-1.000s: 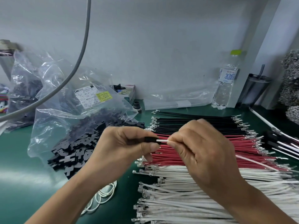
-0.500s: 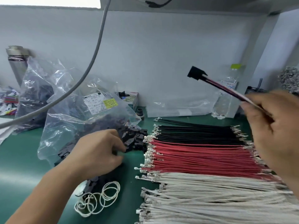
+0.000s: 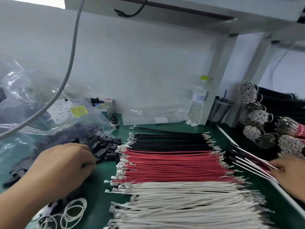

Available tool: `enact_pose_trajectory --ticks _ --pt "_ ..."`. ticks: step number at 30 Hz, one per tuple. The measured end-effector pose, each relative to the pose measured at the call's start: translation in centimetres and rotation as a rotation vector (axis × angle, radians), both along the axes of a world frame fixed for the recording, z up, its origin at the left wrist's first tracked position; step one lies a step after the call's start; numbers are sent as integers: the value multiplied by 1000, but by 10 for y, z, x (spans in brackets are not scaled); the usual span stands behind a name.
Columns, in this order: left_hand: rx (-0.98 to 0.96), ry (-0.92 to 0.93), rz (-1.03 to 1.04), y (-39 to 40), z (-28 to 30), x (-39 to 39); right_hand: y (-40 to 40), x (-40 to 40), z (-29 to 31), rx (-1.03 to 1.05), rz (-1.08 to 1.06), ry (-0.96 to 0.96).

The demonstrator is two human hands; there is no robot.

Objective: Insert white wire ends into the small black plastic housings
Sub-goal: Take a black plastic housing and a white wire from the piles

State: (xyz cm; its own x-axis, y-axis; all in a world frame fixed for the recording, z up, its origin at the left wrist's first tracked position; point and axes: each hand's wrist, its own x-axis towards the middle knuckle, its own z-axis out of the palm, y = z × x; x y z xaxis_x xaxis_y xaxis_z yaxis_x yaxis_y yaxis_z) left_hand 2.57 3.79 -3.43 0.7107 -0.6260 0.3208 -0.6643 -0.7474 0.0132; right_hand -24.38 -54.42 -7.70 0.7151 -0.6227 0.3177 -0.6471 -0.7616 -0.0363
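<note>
A green mat (image 3: pixel 206 128) covers this bench, backed by a white wall under a low shelf. Across the middle lie three neat rows of cut leads: black wires (image 3: pixel 168 141) farthest back, red wires (image 3: pixel 171 166) in the centre, and the white wires (image 3: pixel 189 204) nearest me, all with metal terminals on their ends.

To the left, a heap of small black housings (image 3: pixel 105 149) spills from a clear plastic bag (image 3: pixel 54 113). The left hand (image 3: pixel 64 164) rests on that heap with its fingers curled down among the pieces; it looks to be picking one out, though I cannot tell if it has one pinched yet. The right hand (image 3: pixel 288 169) is at the far right edge, its fingers closed on the ends of a bundle of finished leads (image 3: pixel 250 164) lying at the mat's edge.

I'd judge this the gap between cycles: one assembly being set aside, a fresh housing being fetched. Next the right hand must let go, cross to the white row and lift a single wire by its terminal end, then line that terminal up with the housing's cavity. A water bottle (image 3: pixel 197 103) stands at the back.
</note>
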Motion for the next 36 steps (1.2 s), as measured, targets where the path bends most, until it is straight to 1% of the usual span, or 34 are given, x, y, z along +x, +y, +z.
enact_pose_trajectory --ticks 2,4,6,8,10,12,14,16,20,23,26,28,29,32,34,36 --pt "77 -28 43 1 2 -3 22 15 17 21 25 -109" --pt "147 -2 61 3 4 -5 73 38 47 30 92 -183" --pt "193 63 70 2 7 -5 139 68 76 7 233 -176" --pt "196 102 58 1 6 -5 200 103 88 52 417 -140" --pt "175 67 42 -1 3 -5 242 141 87 147 574 -98" --pt "144 -1 28 -5 0 -6 266 178 79 227 638 -35" --pt "90 -33 23 -11 0 -12 280 209 68 299 653 -3" --pt "-3 -18 -7 -19 -1 -19 284 230 57 354 643 45" --pt "-189 -20 -38 -31 -3 -28 282 250 48 348 631 107" --pt "-389 -37 -33 -35 -6 -28 279 256 49 371 635 83" --pt "-523 -68 -62 -38 -8 -30 278 256 46 345 676 70" --pt "-578 -58 -56 -38 -8 -31 278 251 44 244 695 10" --pt "-599 -53 -60 -39 -8 -31 277 247 45 180 710 -56" --pt "-595 -60 -84 -42 -8 -38 278 232 59 -19 775 -298" --pt "-623 -124 -87 -47 -8 -38 286 215 76 -109 809 -459" --pt "-684 -106 -77 -49 -8 -40 292 190 85 -169 804 -584"
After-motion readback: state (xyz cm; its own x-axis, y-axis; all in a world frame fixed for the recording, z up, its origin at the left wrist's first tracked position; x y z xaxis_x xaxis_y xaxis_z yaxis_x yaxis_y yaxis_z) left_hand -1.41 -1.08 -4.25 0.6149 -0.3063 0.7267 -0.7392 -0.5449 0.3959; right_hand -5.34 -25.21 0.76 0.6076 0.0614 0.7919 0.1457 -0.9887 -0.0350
